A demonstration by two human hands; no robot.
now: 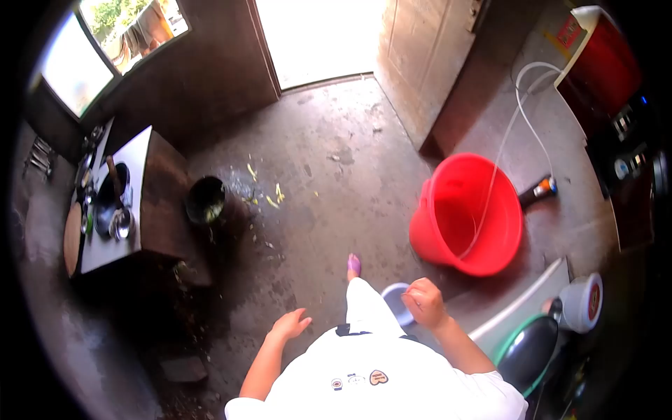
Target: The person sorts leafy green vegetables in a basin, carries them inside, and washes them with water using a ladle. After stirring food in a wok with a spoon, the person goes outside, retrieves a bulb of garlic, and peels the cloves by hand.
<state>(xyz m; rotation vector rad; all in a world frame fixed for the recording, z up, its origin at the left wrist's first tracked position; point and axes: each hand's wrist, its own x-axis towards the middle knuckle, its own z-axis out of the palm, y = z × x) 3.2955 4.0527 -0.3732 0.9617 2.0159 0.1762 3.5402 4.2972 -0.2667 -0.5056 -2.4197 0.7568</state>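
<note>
My left hand (290, 325) hangs beside my body at the lower middle, its fingers apart and nothing in it. My right hand (425, 302) is raised in front of my right side with its fingers curled together; whether something small is inside is hidden. Just behind that hand, a pale basin (396, 302) shows partly on the floor. Farther up and to the right stands a large red tub (509, 217), with a thin clear hose (501, 150) running into it. A purple shoe (355, 264) is on my forward foot.
At the left, a counter (149, 189) holds a wok (105, 199) and ladle. A dark bucket (206, 200) stands beside it, near scattered scraps (278, 193). An open door (420, 63) is ahead. A green-rimmed basin (528, 353) and white bucket (582, 302) sit lower right.
</note>
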